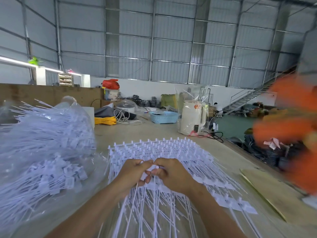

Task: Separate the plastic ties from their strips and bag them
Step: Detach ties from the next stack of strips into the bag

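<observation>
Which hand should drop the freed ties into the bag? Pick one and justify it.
Left. The left hand is nearer the clear bag of loose ties, which lies on its side of the table. The right hand would have to cross over the strips.

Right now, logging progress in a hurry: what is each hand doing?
Left hand: fingers curled, pinching white plastic ties.
Right hand: fingers curled, pinching the same ties.

Corrugated metal wall (171, 40) on steel framing, white lower wall (145, 88), green floor (231, 124), metal stairs (248, 98) right, long worktable (154, 131)
</observation>
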{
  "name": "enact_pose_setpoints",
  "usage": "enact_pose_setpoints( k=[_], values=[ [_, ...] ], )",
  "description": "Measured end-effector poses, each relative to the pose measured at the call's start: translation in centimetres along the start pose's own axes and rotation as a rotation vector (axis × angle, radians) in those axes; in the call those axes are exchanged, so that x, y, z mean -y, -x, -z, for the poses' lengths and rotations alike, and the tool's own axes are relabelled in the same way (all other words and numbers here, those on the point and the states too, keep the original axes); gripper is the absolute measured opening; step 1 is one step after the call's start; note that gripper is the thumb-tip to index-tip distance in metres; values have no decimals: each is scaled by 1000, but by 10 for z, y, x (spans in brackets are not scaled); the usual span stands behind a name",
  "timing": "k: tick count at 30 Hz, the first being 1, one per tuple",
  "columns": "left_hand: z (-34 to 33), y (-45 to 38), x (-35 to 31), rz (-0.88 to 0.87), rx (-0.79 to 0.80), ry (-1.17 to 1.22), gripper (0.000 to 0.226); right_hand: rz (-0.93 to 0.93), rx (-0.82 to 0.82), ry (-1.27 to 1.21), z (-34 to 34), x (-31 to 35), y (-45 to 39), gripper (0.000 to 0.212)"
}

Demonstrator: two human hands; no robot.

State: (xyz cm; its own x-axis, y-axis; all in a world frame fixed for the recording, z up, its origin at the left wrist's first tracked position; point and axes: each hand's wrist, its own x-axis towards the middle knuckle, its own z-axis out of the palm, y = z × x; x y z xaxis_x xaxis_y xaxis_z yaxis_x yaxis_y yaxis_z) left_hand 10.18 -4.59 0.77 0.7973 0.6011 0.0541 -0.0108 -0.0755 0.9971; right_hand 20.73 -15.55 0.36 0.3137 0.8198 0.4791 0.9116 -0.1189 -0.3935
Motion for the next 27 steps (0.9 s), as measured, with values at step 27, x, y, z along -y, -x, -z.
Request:
enact_pose_setpoints(
  k=[27],
  values=[
    [-2, 0, 1, 52, 217, 172, 43, -22, -41, -82, -1, 4, -4, 20]
  ],
)
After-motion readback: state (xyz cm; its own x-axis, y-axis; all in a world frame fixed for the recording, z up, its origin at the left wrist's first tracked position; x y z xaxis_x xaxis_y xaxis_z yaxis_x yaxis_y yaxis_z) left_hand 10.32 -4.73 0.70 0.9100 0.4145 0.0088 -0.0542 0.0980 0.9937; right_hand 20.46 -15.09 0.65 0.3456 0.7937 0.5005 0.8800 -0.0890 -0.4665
